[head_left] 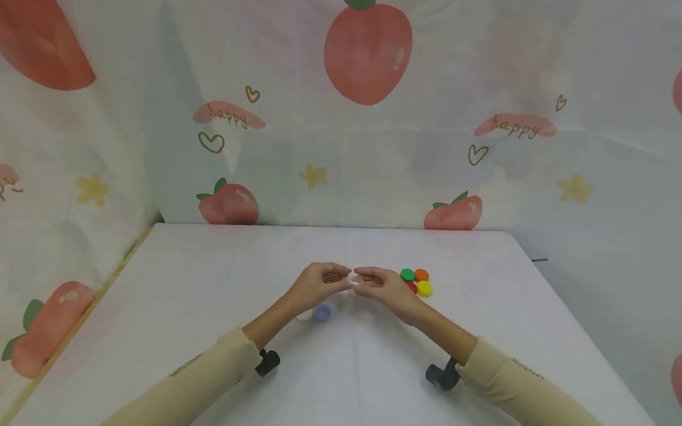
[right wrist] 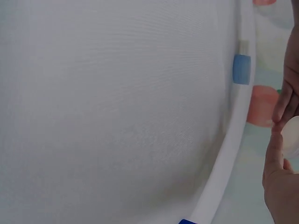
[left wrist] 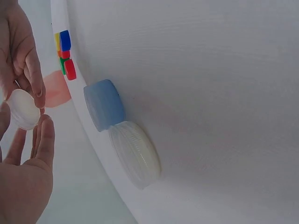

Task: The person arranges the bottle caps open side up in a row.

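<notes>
In the head view my left hand (head_left: 315, 285) and right hand (head_left: 388, 291) meet above the table, with a small whitish round lid (head_left: 353, 280) between their fingertips. The left wrist view shows that lid (left wrist: 24, 109) as a shallow disc standing on edge, pinched by the left hand (left wrist: 28, 186) from below and the right hand (left wrist: 21, 51) from above. Part of it is cut off in the right wrist view. Below the left hand, a light blue cap (head_left: 322, 313) and a clear whitish lid (left wrist: 135, 154) rest side by side, touching or nearly so.
Beside the right hand lie a green cap (head_left: 407, 275), an orange cap (head_left: 421, 276), a yellow cap (head_left: 424, 289) and a partly hidden red cap (head_left: 411, 287). A blue cap (left wrist: 65, 41) shows in the left wrist view. Behind the white table (head_left: 213, 260) hangs a printed cloth.
</notes>
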The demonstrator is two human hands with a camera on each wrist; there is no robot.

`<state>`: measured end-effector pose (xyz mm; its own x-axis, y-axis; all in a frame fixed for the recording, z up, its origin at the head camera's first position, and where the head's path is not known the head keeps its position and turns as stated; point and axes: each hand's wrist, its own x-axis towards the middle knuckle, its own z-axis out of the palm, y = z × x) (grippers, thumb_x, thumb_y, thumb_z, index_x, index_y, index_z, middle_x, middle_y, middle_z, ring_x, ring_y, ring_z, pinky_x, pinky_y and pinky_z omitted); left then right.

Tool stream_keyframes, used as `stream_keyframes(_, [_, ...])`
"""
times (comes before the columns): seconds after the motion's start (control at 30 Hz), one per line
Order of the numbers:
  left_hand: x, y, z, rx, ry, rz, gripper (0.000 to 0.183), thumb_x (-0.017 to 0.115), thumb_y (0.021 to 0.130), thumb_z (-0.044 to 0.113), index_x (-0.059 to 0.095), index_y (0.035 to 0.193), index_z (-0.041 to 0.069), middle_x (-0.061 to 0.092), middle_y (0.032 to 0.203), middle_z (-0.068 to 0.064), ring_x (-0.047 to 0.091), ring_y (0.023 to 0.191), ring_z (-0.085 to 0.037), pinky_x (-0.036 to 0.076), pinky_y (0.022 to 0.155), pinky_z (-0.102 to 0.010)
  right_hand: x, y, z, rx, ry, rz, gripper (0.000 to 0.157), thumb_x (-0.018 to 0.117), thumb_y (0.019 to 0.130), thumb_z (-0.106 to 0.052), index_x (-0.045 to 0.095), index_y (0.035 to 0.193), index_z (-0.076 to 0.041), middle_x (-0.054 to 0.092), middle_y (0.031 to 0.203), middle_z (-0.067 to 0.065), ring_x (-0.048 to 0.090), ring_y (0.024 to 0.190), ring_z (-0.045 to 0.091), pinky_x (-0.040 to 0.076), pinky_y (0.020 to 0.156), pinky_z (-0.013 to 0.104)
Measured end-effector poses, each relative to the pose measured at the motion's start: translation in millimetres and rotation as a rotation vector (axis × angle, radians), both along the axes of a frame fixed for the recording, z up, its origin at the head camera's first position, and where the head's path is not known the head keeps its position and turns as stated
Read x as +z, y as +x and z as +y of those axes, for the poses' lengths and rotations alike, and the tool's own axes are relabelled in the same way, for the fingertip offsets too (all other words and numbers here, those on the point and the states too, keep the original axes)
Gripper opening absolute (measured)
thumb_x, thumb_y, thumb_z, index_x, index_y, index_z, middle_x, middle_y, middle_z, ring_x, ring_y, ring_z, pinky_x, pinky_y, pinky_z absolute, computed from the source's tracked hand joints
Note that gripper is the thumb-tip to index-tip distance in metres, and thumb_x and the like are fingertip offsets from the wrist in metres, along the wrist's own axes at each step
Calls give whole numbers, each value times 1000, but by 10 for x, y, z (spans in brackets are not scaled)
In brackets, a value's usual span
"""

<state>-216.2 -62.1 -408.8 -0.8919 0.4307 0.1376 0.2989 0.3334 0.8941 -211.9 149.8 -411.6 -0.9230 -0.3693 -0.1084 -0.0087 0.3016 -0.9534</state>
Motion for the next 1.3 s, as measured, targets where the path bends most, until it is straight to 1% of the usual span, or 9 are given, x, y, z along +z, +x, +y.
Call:
stream_keyframes(0.1, [-8, -1, -15, -23, 13, -17, 38, 71, 85, 26, 64, 116, 5, 65, 108, -5, 62, 97, -17, 51, 81, -29, 1, 30, -2, 13, 37, 52, 55, 72, 84, -30, 54, 130, -6, 58, 124, 10, 59, 106, 23, 49, 86, 32])
stream_keyframes(0.23, [-19, 17, -39, -63, 10, -39, 39, 73, 83, 21, 62, 118, 6, 64, 108, -4, 62, 98, -17, 50, 82, -28, -4, 65, 1, 83, 72, 109, 53, 72, 85, -27, 55, 129, -3, 59, 122, 10, 60, 104, 23, 49, 85, 29])
stream_keyframes(0.3, [-27, 28, -46, -79, -8, -31, 40, 74, 83, 20, 62, 118, 7, 64, 110, -3, 61, 98, -16, 49, 84, -28, -7, 79, 6, 119, 92, 140, 52, 71, 85, -24, 54, 128, -1, 59, 120, 11, 60, 103, 23, 49, 85, 28])
stream_keyframes(0.47, [-82, 41, -49, -100, -88, 45, 37, 75, 82, 20, 63, 115, 8, 63, 109, -2, 59, 97, -14, 48, 85, -26, -30, 95, -1, 158, 167, 207, 48, 72, 84, -21, 56, 123, 0, 59, 116, 13, 59, 100, 24, 51, 83, 29])
stream_keyframes(0.7, [-127, 83, -51, -129, -285, 195, 38, 77, 79, 20, 64, 114, 9, 65, 107, 2, 57, 97, -14, 47, 85, -32, -108, 119, -24, 193, 341, 313, 44, 76, 81, -26, 60, 118, -9, 59, 109, 0, 54, 100, 19, 50, 78, 28])
stream_keyframes(0.8, [-144, 94, -52, -150, -336, 228, 40, 77, 79, 19, 64, 115, 9, 65, 106, 2, 56, 97, -15, 46, 84, -31, -132, 142, -43, 207, 371, 329, 43, 76, 80, -24, 60, 117, -8, 59, 107, -1, 53, 99, 18, 50, 80, 30])
stream_keyframes(1.0, [-165, 111, -59, -183, -409, 280, 42, 79, 77, 19, 64, 114, 7, 67, 96, 0, 56, 94, -17, 46, 81, -30, -186, 159, -95, 224, 422, 333, 40, 76, 80, -20, 61, 114, -7, 59, 104, -1, 55, 97, 17, 50, 83, 32])
stream_keyframes(1.17, [-204, 119, -64, -194, -445, 275, 42, 80, 76, 18, 63, 112, 7, 67, 92, 0, 55, 91, -17, 45, 79, -29, -219, 164, -126, 242, 443, 317, 39, 77, 79, -22, 61, 110, -6, 58, 100, -1, 54, 93, 16, 50, 82, 30])
stream_keyframes(1.3, [-235, 132, -66, -190, -473, 267, 42, 80, 76, 17, 61, 112, 9, 67, 93, 1, 52, 90, -15, 44, 77, -27, -225, 164, -143, 265, 447, 315, 39, 78, 78, -22, 60, 108, -5, 57, 93, -1, 54, 87, 14, 49, 77, 26])
